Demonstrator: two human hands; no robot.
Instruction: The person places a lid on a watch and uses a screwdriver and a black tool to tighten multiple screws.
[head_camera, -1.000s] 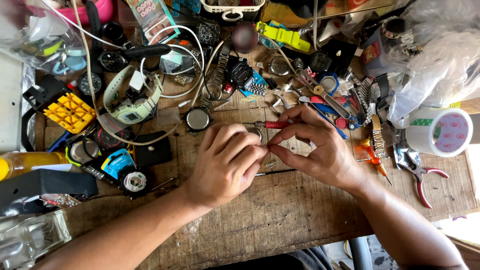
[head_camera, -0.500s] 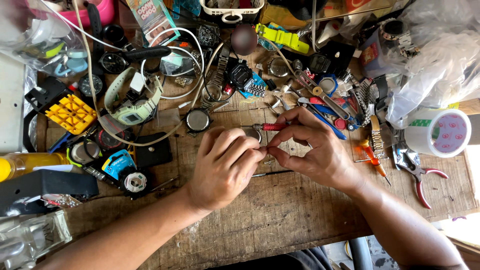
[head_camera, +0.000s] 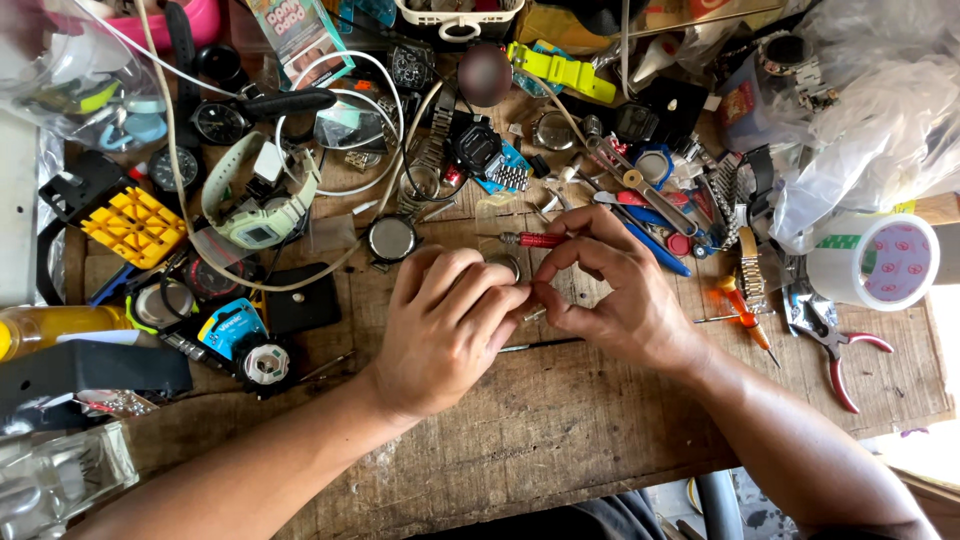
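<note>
The right hand's fingers (head_camera: 545, 290) pinch the red-handled screwdriver (head_camera: 533, 240), now angled lower than a second ago — its tip, hidden, seems brought to the work. The left hand (head_camera: 445, 335) curls closed over a small round metal watch case (head_camera: 505, 263), mostly covered, mid-tabletop (head_camera: 560, 420), near the red pliers (head_camera: 838, 345) at right.

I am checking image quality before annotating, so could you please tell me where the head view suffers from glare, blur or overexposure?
Head view: mostly sharp and evenly daylit; the left hand and right hand are crisp. The bottom right corner beyond the wooden table is blown out white. A round smudged blur hides something near the top. The clear plastic bags catch bright glare.
</note>
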